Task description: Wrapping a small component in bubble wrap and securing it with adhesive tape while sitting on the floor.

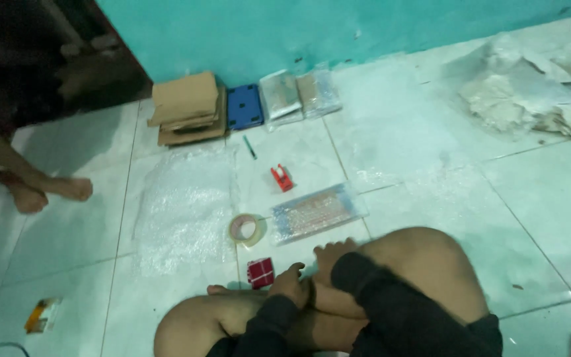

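I sit on the tiled floor with my bare knees drawn up and dark long sleeves on both arms. My left hand (289, 284) rests loosely curled against my legs and holds nothing. My right hand (333, 254) lies draped over my right knee, also holding nothing. Just beyond the left hand lies a small red packet (260, 272). A roll of clear tape (246, 229) sits a little farther out. A flat packet in clear plastic (316, 213) lies ahead of my right hand.
A bubble wrap sheet (183, 211) is spread to the left. Farther off lie a red tape dispenser (282, 177), a green pen (250, 147), cardboard boxes (186, 106), a blue case (244, 106) and wrapped packets (280, 96). Another person's feet (47, 192) are at left, crumpled wrapping (530, 86) at right.
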